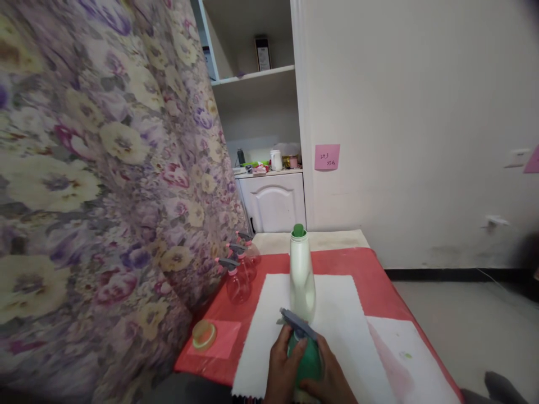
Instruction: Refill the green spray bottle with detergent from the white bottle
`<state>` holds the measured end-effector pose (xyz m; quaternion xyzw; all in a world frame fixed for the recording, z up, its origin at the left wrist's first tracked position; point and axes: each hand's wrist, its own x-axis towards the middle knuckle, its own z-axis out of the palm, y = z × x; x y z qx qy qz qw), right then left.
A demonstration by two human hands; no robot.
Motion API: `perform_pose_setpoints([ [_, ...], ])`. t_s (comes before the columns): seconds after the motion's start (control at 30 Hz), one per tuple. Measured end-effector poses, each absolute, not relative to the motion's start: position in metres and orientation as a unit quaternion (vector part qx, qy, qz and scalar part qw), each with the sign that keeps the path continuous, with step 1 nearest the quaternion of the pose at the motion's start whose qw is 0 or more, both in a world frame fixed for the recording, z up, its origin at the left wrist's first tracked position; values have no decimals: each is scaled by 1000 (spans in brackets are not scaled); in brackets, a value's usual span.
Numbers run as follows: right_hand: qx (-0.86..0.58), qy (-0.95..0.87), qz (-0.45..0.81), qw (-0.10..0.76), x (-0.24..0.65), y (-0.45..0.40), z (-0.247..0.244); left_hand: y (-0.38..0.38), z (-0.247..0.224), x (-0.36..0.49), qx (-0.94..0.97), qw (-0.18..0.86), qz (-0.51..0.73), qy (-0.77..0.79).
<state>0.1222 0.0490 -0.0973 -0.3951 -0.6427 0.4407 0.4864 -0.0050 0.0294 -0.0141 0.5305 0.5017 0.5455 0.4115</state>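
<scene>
Single head view, looking forward and down (tilted), close over table (379, 280)

Green spray bottle (309, 362) showing grey trigger head. Tall white bottle (302, 275) wearing green cap. Pink spray bottles (240, 275) lining up, grey-topped. White cloth (337, 314) lying over red table cover (370, 269). Curtain (96, 168) displaying purple, cream, pink flowers. Pink sticky note (327, 156) sitting on off-white wall.
</scene>
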Motion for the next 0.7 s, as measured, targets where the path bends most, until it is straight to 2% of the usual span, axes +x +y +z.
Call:
perform_pose_setpoints([
  [0.17,-403,-645,438,479,121,48,-96,31,-12,8,473,357,587,552],
  [0.37,-412,-645,431,479,121,46,-99,24,-10,3,506,394,565,519],
  [0.53,-424,-641,423,481,121,50,-108,32,-16,7,451,395,627,498],
  [0.7,-400,-647,419,495,122,48,-99,33,5,7,386,438,664,467],
])
